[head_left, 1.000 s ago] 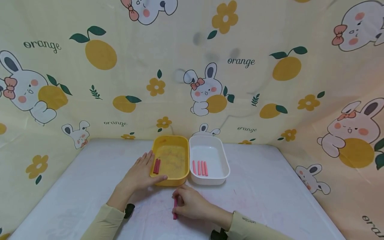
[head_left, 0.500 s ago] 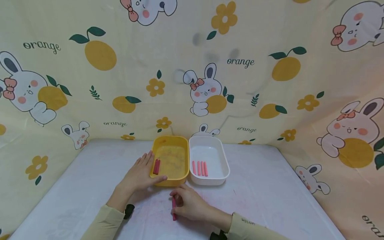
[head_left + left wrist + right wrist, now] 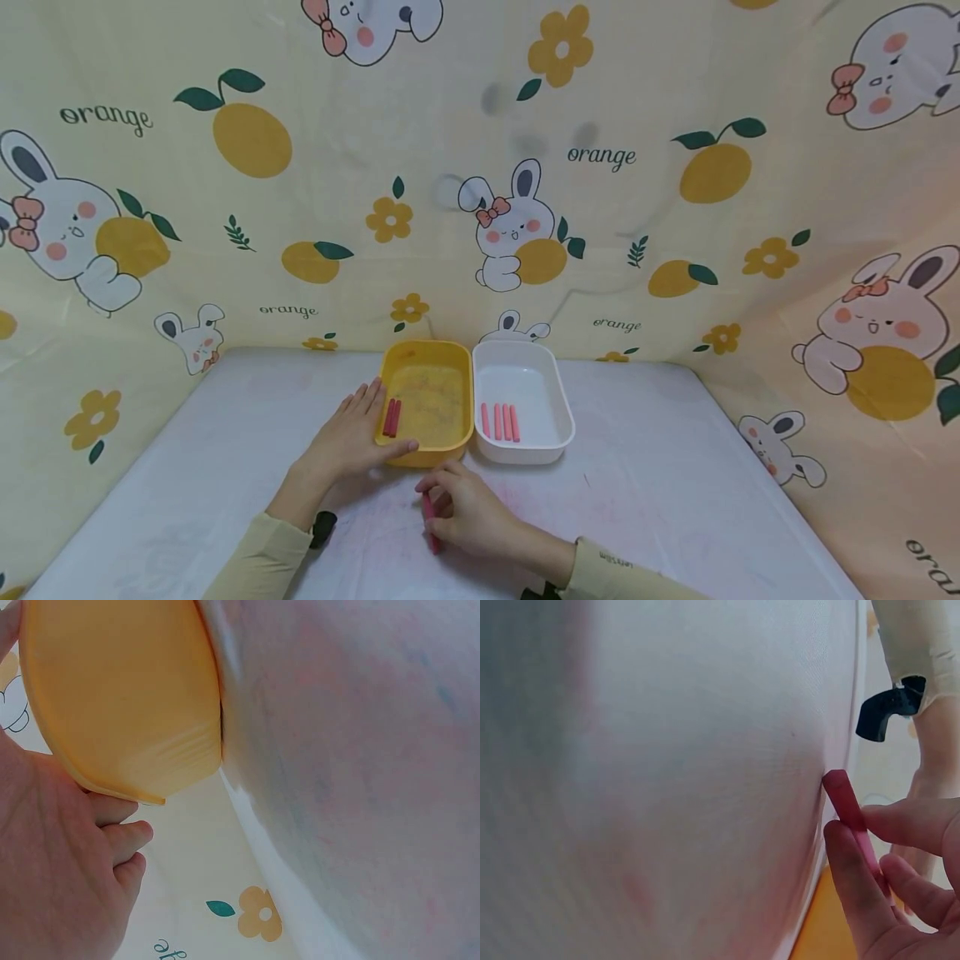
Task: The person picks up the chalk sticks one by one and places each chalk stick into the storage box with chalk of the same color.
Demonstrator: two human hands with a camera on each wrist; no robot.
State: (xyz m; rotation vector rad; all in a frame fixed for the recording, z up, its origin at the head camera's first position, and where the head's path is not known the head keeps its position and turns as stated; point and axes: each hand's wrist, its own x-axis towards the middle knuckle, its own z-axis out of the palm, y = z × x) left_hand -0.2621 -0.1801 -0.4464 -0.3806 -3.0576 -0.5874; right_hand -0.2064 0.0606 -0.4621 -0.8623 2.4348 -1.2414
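My right hand (image 3: 472, 510) pinches a dark pink chalk stick (image 3: 841, 796) between thumb and fingers. It is just in front of the yellow box (image 3: 444, 457), with the stick's near end close to the tabletop. My left hand (image 3: 347, 443) rests against the yellow box, its fingers along the left side and its thumb across the front rim. Two dark red chalk sticks (image 3: 392, 418) lie side by side in the box's front left corner. In the left wrist view, the fingers (image 3: 127, 838) reach the rim of the box from outside.
A white box (image 3: 564, 417) stands right against the yellow one, with several light pink chalk sticks (image 3: 507, 422) inside. The white tabletop (image 3: 645, 500) has faint pink smudges. A patterned cloth (image 3: 442, 133) rises behind the table and along its sides.
My right hand has shifted slightly left with the chalk stick, which now leans more, its far end to the left. The left hand and both boxes have stayed put.
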